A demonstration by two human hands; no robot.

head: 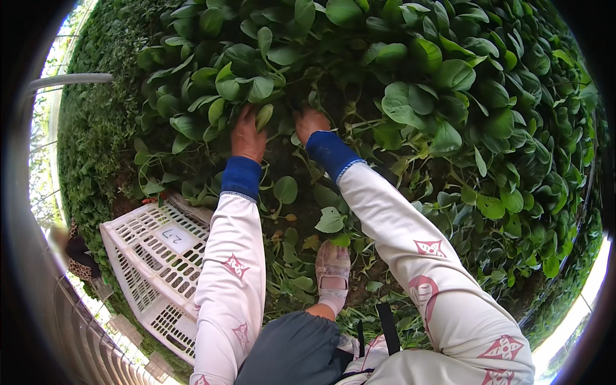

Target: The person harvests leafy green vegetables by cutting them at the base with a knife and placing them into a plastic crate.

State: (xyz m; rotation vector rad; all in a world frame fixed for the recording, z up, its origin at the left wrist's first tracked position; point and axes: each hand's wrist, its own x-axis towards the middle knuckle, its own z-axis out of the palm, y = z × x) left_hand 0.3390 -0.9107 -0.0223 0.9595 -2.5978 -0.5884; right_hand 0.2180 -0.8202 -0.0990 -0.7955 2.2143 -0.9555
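My left hand (248, 135) reaches in among broad green leafy plants (260, 86), its fingertips hidden by the foliage. A pale, partly folded leaf (264, 117) lies against its thumb side. Just to the right, my right hand (312, 124) is low at the base of the plants, fingers out of sight in shadow and leaves. Whether either hand grips a stem cannot be seen. Dark soil with scattered loose leaves lies between my forearms, among them a cut or torn leaf (330, 220).
A white slotted plastic crate (144, 255) bearing writing stands left of my left forearm. My foot in a strapped shoe (333, 269) is on the ground. Dense leafy plants (519, 144) fill the right side. A grey pipe (72, 82) juts in at left; another person (79, 255) is partly visible.
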